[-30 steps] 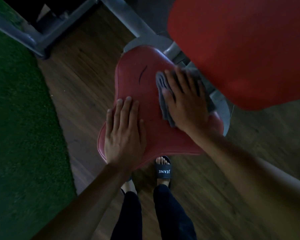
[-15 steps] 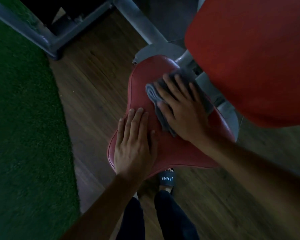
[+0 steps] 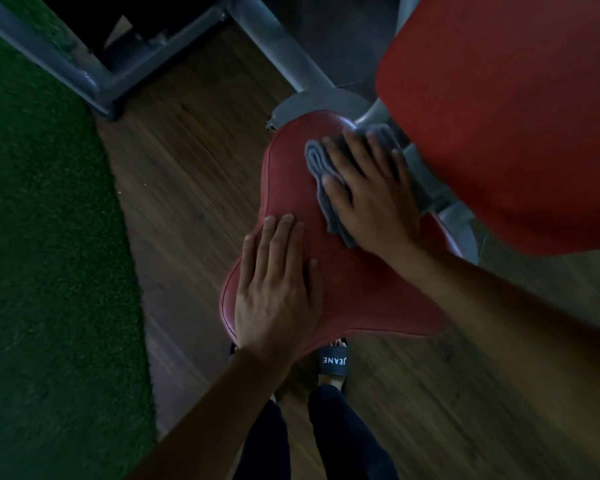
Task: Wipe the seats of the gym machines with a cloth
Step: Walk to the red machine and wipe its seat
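Two hands lie on the red seat (image 3: 368, 299) in the head view. The left hand (image 3: 278, 292) rests flat near the front edge, fingers straight and close together. The right hand (image 3: 371, 199) presses the grey cloth (image 3: 317, 161) on the narrow back part of the seat, fingers spread and nearly straight. The cloth looks soft, light and folded in layers, so it probably bunches easily; a flat palm on its middle seems the best hold.

Right hand (image 3: 371, 199) flat on grey cloth (image 3: 317, 161), red seat (image 3: 361, 289).
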{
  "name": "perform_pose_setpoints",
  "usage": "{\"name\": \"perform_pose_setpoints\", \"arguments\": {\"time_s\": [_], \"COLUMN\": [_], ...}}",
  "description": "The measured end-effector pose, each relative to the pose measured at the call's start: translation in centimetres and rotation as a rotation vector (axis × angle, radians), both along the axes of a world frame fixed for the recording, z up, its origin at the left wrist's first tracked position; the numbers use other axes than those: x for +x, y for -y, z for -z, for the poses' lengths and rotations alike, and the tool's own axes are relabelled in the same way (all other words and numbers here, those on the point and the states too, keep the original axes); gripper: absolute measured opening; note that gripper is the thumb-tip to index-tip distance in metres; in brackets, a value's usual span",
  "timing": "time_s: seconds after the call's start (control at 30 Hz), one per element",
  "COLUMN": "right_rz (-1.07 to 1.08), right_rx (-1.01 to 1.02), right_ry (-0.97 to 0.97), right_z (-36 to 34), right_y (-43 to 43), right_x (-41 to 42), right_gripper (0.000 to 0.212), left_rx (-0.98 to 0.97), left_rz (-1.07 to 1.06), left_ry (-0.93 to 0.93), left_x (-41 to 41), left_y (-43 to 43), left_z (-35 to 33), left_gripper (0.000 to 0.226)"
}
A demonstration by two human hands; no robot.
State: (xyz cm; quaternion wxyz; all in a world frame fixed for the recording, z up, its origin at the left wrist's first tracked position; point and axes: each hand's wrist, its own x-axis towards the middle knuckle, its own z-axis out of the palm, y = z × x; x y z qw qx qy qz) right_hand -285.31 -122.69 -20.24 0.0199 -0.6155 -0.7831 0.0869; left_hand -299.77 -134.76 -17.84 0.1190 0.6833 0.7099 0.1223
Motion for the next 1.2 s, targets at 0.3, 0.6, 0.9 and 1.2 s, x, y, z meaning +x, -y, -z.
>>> {"name": "perform_pose_setpoints", "arguments": {"time_s": [0.3, 0.6, 0.9, 1.2], "right_rz": [-0.034, -0.059, 0.011, 0.117], "right_rx": [0.002, -0.094, -0.117, -0.138], "right_ry": [-0.009, 0.001, -0.029, -0.055], "right_z": [-0.2, -1.2, -1.5, -1.2], "right_y": [1.9, 5.6, 6.2, 5.2], "right_x": [0.3, 0.5, -1.2, -2.5], "right_gripper": [0.053, 0.057, 0.056, 0.055], "left_rx": [0.01, 0.038, 0.057, 0.049], "left_rz": [0.082, 0.094, 0.077, 0.079], "left_ry": [-0.025, -0.065, -0.042, -0.06], "left_x": [-1.0, -2.4, -2.5, -2.5], "left_y": [0.6, 2.2, 2.2, 2.1], "left_z": [-0.1, 0.4, 0.4, 0.5], "left_gripper": [0.05, 0.052, 0.053, 0.054]}}
